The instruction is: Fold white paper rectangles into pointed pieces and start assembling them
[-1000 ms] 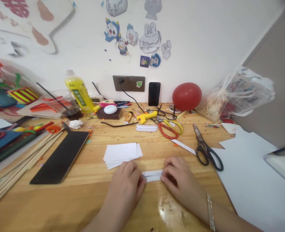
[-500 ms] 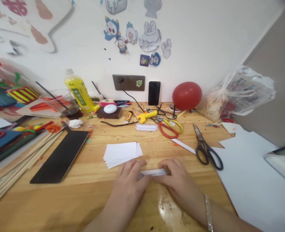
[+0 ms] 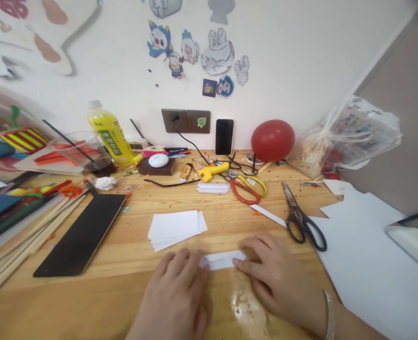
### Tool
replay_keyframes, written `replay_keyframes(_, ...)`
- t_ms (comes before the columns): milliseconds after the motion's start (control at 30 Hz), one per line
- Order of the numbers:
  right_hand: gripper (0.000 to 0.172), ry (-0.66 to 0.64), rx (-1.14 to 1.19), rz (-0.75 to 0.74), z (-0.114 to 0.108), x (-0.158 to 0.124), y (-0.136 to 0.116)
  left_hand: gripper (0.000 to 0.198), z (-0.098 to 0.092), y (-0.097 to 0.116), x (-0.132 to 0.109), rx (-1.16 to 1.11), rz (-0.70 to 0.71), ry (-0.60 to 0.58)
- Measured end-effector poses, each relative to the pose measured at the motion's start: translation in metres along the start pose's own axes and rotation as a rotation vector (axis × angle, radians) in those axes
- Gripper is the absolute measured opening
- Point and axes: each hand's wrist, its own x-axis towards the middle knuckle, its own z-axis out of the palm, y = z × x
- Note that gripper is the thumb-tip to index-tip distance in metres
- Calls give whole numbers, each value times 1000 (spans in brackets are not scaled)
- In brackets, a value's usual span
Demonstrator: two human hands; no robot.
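A small folded white paper (image 3: pixel 220 260) lies on the wooden table in front of me, its corners creased inward. My left hand (image 3: pixel 179 288) presses its left end, thumb and fingertips resting there. At the other end, my right hand (image 3: pixel 278 278) grips the right corner between thumb and index finger. Just beyond my left hand is a loose stack of cut white papers (image 3: pixel 175 227). Farther back lie several narrow folded paper pieces (image 3: pixel 213 188).
Black-handled scissors (image 3: pixel 301 219) and a paper strip (image 3: pixel 268 215) lie to the right, beside large white sheets (image 3: pixel 368 255). A black tablet-like slab (image 3: pixel 83 236) and wooden sticks (image 3: pixel 35 245) are on the left. Behind are a yellow glue gun (image 3: pixel 212 172), red-handled scissors (image 3: pixel 245 191), a bottle (image 3: pixel 112 134) and a red balloon (image 3: pixel 272 140).
My left hand has drawn back toward me and to the left. More of the folded paper shows between my hands. My right hand has shifted slightly right, and the view has moved a little.
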Motion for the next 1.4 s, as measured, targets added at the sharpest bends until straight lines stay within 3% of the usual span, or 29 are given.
replay_keyframes(133, 25, 25, -10, -54, -4, -2, 3, 37, -1, 0, 1, 3, -39, -21)
replay_keyframes(333, 21, 86, 58, -203, 0, 2, 2, 18, 14, -2, -2, 50, 196, 125)
replay_keyframes(567, 16, 153, -19, -244, 13, 11, -5, 22, 26, -6, -1, 15, 240, 195)
replay_keyframes(800, 22, 92, 33, -137, 14, 16, -8, 29, 25, -8, 7, 25, 317, 150)
replay_keyframes(933, 22, 124, 58, -206, 10, 15, -4, 32, 24, -10, 8, 62, 364, 96)
replay_keyframes(1133, 25, 106, 51, -225, 10, 11, 2, 30, 21, -12, 12, 35, 396, 132)
replay_keyframes(1400, 24, 89, 134, -130, 22, 10, -2, 41, 20, -6, 14, -190, 283, 70)
